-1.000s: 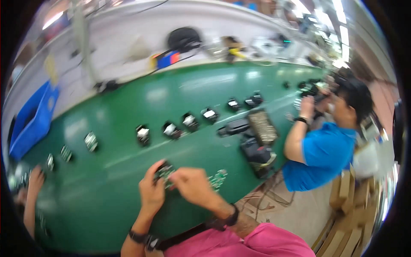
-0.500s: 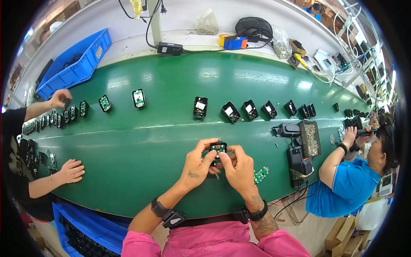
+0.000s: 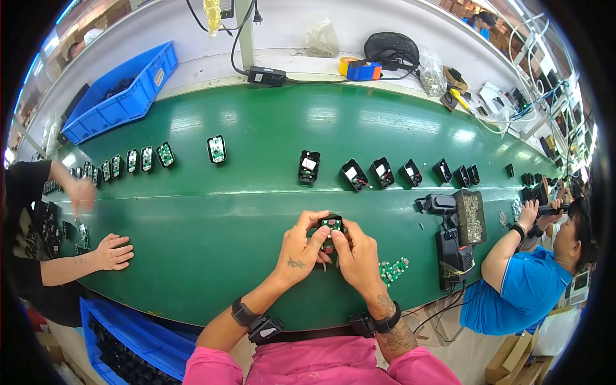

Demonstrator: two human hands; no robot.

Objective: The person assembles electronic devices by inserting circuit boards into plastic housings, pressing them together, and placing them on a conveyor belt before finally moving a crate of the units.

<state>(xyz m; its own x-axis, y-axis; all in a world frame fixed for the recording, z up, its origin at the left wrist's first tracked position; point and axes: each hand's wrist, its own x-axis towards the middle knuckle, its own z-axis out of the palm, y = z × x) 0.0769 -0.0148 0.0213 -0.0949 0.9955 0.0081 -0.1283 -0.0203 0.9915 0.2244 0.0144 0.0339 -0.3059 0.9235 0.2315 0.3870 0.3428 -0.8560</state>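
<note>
- By the green bench (image 3: 224, 237) the widest part of the view is filled; directions are read from the case between the hands, 12 o'clock being away from the body.
- At 10 o'clock, near the far edge, a blue bin (image 3: 128, 119) is set.
- From 11 round to 2 o'clock, black cases with white squares inside (image 3: 383, 172) are lined up, mouths upward and mostly spaced apart, seemingly so that each can be seen into and lifted singly.
- At the 9 o'clock side, the left hand (image 3: 298, 247) is closed on the case, its thumb laid over the front.
- The 3 o'clock side is gripped by the right hand (image 3: 359, 250); the case appears to be steadied from both sides so that the thumbs can press.
- At 4 o'clock, beside the right hand, loose green boards (image 3: 393, 269) are heaped, probably for a short reach.
- The black case (image 3: 331, 216) is held with its long axis about 12 to 6 o'clock, open face upward.
- Inside it, the green circuit board (image 3: 332, 223) is aligned likewise, partly covered by thumbs.
</note>
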